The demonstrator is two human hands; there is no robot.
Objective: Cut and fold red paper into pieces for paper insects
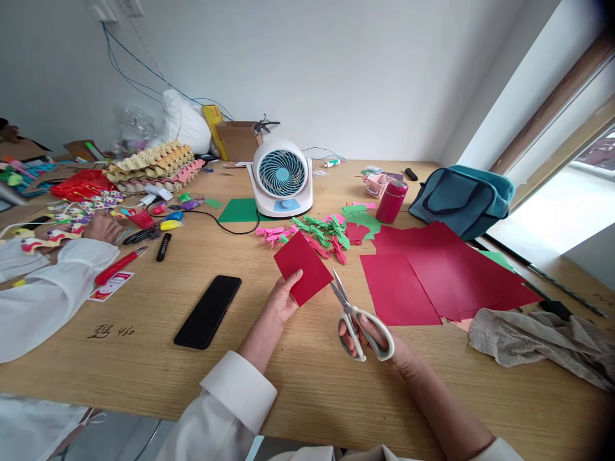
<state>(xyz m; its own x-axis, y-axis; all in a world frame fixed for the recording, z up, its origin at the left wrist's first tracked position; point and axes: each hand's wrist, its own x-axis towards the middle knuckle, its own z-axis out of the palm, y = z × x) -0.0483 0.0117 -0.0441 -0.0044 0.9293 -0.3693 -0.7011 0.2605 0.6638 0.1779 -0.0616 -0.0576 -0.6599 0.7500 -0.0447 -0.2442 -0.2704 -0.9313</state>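
Both forearms (257, 339) extend forward and converge. Left hand (286, 296): thumb on top, pinch grip. Right hand (369, 335): fingers curled, thumb apart.

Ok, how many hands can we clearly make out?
3: left hand holding red paper, right hand holding scissors, co-worker's hand at left of view. More may be hidden around the far-left edge.

Handwritten "460" (125, 332) on the wooden table (148, 371), after illegible strokes (100, 331)

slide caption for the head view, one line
Left hand holding a red sheet, right hand gripping open scissors near its corner, green and pink paper shapes beyond.
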